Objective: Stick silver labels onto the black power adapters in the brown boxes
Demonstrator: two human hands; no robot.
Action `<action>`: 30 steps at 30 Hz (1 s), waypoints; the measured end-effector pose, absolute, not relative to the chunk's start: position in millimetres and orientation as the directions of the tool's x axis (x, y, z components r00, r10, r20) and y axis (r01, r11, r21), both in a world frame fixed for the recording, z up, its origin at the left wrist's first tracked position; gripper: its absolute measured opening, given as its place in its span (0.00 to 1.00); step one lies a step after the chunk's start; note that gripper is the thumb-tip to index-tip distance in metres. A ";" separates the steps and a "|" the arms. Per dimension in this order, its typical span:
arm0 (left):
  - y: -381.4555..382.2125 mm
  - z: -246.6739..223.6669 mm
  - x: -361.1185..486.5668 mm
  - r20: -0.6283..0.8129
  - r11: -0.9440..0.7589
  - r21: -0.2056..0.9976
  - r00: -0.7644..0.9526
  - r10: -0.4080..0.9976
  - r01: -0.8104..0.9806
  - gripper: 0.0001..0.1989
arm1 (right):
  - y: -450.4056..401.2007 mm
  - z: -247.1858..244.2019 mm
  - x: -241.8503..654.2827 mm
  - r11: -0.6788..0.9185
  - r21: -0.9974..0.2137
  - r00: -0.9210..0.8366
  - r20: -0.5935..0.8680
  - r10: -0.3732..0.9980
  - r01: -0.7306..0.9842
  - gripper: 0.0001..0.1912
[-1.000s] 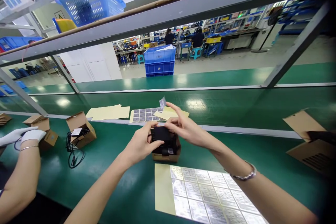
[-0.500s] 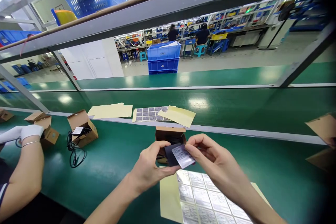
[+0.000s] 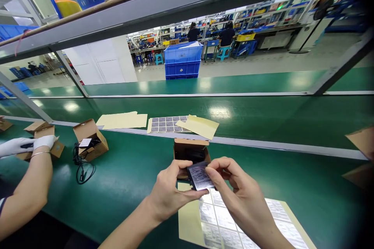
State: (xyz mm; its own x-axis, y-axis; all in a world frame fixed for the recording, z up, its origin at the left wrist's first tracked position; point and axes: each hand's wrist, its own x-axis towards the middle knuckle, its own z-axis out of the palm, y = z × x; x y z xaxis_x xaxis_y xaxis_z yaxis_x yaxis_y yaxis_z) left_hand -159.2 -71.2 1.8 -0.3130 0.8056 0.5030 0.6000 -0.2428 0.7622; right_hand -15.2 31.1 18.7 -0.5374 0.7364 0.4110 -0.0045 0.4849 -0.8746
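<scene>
My left hand (image 3: pixel 166 192) grips a black power adapter (image 3: pixel 190 175) by its sides, thumb below and fingers above. A silver printed label (image 3: pixel 201 176) lies over the adapter's upper face. My right hand (image 3: pixel 238 190) pinches the label's right edge between thumb and forefinger. Just behind my hands stands an open cardboard box (image 3: pixel 191 146) with dark contents. Under my right hand a sheet of silver labels (image 3: pixel 224 218) on yellow backing rests on the green bench.
At left, a co-worker's gloved hands (image 3: pixel 43 142) are at another carton (image 3: pixel 58 149). Between us sits an open box (image 3: pixel 95 140) with a labelled black adapter and its cable (image 3: pixel 83 173). Yellow backing sheets (image 3: pixel 125 120) and another label sheet (image 3: pixel 165 124) lie behind.
The silver label has come down squarer over the adapter, covering more of its black face. My right hand keeps its pinch. The co-worker's hand has moved right, onto the carton.
</scene>
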 end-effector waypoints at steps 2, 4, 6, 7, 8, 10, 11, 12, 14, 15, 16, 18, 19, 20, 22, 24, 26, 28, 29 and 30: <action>-71.5 1.3 -158.8 0.514 -0.247 0.753 -0.312 0.799 0.610 0.26 | 30.5 19.5 -15.6 0.483 -0.875 -0.545 0.404 0.734 0.002 0.11; -71.8 1.1 -158.6 0.526 -0.248 0.742 -0.311 0.792 0.623 0.26 | 30.1 20.8 -16.2 0.488 -0.873 -0.553 0.402 0.730 0.009 0.10; -72.0 1.0 -158.8 0.543 -0.252 0.724 -0.305 0.782 0.642 0.26 | 29.8 22.1 -16.8 0.505 -0.863 -0.558 0.413 0.720 0.013 0.09; -72.0 0.9 -158.9 0.553 -0.255 0.713 -0.300 0.777 0.653 0.26 | 29.5 22.6 -17.1 0.520 -0.854 -0.556 0.425 0.714 0.014 0.09; -71.8 0.8 -159.1 0.562 -0.258 0.703 -0.295 0.773 0.663 0.26 | 29.1 22.8 -17.3 0.541 -0.841 -0.551 0.444 0.706 0.017 0.08; -71.3 0.7 -159.1 0.581 -0.260 0.678 -0.285 0.762 0.687 0.26 | 27.5 22.6 -17.7 0.604 -0.797 -0.535 0.497 0.683 0.032 0.07; -70.9 0.6 -158.9 0.592 -0.261 0.665 -0.280 0.756 0.700 0.26 | 26.5 22.2 -17.9 0.640 -0.767 -0.526 0.528 0.667 0.041 0.07; -70.5 0.6 -158.5 0.605 -0.263 0.648 -0.273 0.748 0.714 0.25 | 25.4 21.6 -18.0 0.675 -0.736 -0.517 0.559 0.648 0.051 0.06; -70.1 0.3 -157.5 0.644 -0.272 0.600 -0.253 0.722 0.752 0.24 | 24.0 20.1 -18.3 0.728 -0.682 -0.510 0.602 0.614 0.071 0.06; -70.2 0.0 -157.0 0.666 -0.274 0.569 -0.239 0.707 0.775 0.24 | 24.2 19.3 -18.5 0.745 -0.662 -0.504 0.617 0.604 0.083 0.06; -70.4 -0.5 -156.6 0.686 -0.275 0.539 -0.225 0.692 0.796 0.23 | 25.3 18.7 -18.6 0.753 -0.649 -0.486 0.627 0.609 0.105 0.05; -71.4 -2.2 -156.5 0.714 -0.274 0.492 -0.203 0.670 0.826 0.22 | 30.5 17.8 -18.7 0.722 -0.674 -0.425 0.615 0.664 0.153 0.06; -71.9 -3.4 -157.0 0.721 -0.276 0.478 -0.192 0.666 0.834 0.22 | 34.2 17.5 -18.8 0.669 -0.727 -0.424 0.564 0.709 0.152 0.11; -72.3 -4.7 -157.8 0.725 -0.282 0.467 -0.180 0.665 0.838 0.22 | 38.1 17.3 -19.0 0.581 -0.804 -0.469 0.467 0.749 0.128 0.16; -72.0 -7.7 -160.0 0.732 -0.304 0.448 -0.149 0.665 0.841 0.23 | 44.7 16.1 -20.2 0.305 -0.951 -0.652 0.196 0.733 0.057 0.19; -70.2 -10.6 -162.5 0.731 -0.327 0.440 -0.122 0.671 0.836 0.23 | 46.8 13.3 -22.1 0.056 -0.998 -0.781 0.018 0.624 0.022 0.19; -67.5 -13.1 -164.7 0.719 -0.342 0.456 -0.115 0.685 0.822 0.23 | 43.7 10.0 -23.8 -0.008 -1.000 -0.770 -0.008 0.637 0.004 0.21; -65.1 -14.6 -166.8 0.713 -0.348 0.463 -0.110 0.693 0.815 0.22 | 37.2 8.9 -24.0 0.071 -0.997 -0.717 0.032 0.696 0.024 0.19; -64.2 -14.9 -168.0 0.713 -0.349 0.457 -0.101 0.694 0.818 0.21 | 33.9 9.8 -23.2 0.123 -0.991 -0.704 0.051 0.708 0.052 0.17; -63.5 -14.9 -169.1 0.713 -0.350 0.445 -0.089 0.695 0.824 0.20 | 31.1 11.7 -21.8 0.169 -0.982 -0.707 0.061 0.705 0.084 0.15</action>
State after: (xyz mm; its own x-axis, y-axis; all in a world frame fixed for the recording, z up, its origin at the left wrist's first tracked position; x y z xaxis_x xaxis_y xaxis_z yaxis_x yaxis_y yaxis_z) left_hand -169.1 -63.5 -14.9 -0.0891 0.6954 0.7131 0.8244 -0.3503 0.4446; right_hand -21.8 31.1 11.7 -0.7068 0.7048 0.0610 0.0837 0.1689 -0.9821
